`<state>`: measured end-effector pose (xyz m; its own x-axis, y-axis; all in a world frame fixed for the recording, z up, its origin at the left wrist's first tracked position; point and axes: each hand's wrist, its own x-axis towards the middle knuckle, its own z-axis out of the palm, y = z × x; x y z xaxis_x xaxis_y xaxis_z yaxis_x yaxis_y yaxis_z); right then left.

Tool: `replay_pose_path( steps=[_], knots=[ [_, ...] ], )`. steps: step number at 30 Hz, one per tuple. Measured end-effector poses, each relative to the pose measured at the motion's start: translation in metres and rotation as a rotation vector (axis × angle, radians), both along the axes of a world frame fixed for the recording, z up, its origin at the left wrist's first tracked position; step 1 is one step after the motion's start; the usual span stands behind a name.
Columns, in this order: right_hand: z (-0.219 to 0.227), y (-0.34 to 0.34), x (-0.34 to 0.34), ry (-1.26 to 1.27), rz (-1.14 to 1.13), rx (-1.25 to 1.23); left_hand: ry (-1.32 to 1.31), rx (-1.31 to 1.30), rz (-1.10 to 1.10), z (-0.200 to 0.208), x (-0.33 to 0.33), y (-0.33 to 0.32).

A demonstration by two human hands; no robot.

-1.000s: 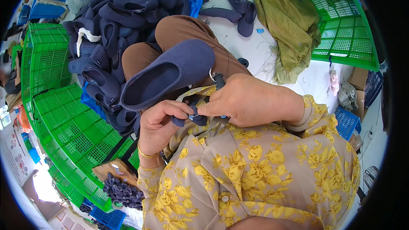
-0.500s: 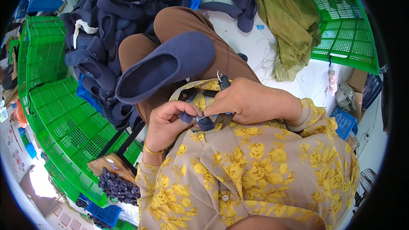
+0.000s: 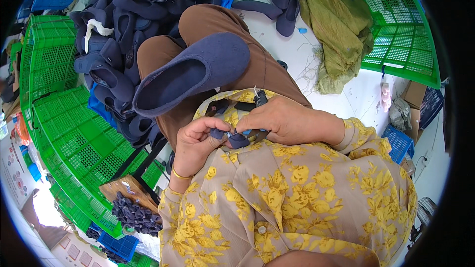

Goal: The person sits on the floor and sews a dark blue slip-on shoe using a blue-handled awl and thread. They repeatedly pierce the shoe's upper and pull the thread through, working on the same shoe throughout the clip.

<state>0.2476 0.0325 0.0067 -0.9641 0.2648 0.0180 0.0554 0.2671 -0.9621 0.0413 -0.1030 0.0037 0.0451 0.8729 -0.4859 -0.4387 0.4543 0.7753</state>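
My left hand (image 3: pixel 197 141) pinches a small navy fabric piece (image 3: pixel 239 141), knotted or bow-like, between thumb and fingers in front of my belly. Against its middle, my right hand (image 3: pixel 279 118) closes on a thin, shiny, needle-like tip; most of that tool is hidden by the fingers. A dark, wrapped handle (image 3: pixel 260 98) with a pale thread end sticks up beside the right index finger, its lower part hidden by the hand. On my brown-trousered thighs rests a navy felt slipper (image 3: pixel 217 62), its opening tilted toward the left. Neither hand touches the slipper.
A heap of navy slippers (image 3: pixel 141 5) lies beyond my knees at the left, beside green crates (image 3: pixel 84 128). Several loose slippers (image 3: pixel 287 20) and an olive sack (image 3: pixel 336 34) lie on the white floor. A wooden board (image 3: pixel 129 191) with small dark fabric pieces (image 3: pixel 133 215) stands at lower left.
The right hand has shifted slightly, and the blade-like part seen below it before is now less visible. The left hand keeps its pinch on the fabric piece. The slipper stays on my lap.
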Motion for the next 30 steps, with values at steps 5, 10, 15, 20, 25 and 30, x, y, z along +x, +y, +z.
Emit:
replay_pose_path(
  steps=[5,10,15,20,25,30],
  knots=[
    [-0.0030,-0.0020,0.0005,-0.003,-0.014,0.021,0.068,0.022,-0.006,-0.0011,0.0024,-0.0004],
    [-0.0025,-0.0036,0.0002,-0.013,-0.019,0.029,0.062,-0.006,-0.012,0.0007,0.0042,0.0013],
    [-0.0033,-0.0049,0.0002,0.001,-0.022,0.085,0.080,-0.031,-0.023,0.0014,0.0052,0.0014],
    [-0.0046,-0.0071,-0.0010,-0.010,-0.005,0.162,0.094,-0.071,-0.045,0.0000,0.0055,0.0029],
    [0.0000,-0.0023,-0.0023,-0.113,0.037,0.122,0.100,-0.076,-0.083,0.0003,0.0056,0.0065],
    [0.0001,0.0005,-0.0010,-0.132,-0.022,-0.066,-0.062,-0.017,-0.053,-0.0007,0.0022,0.0044]
  ],
)
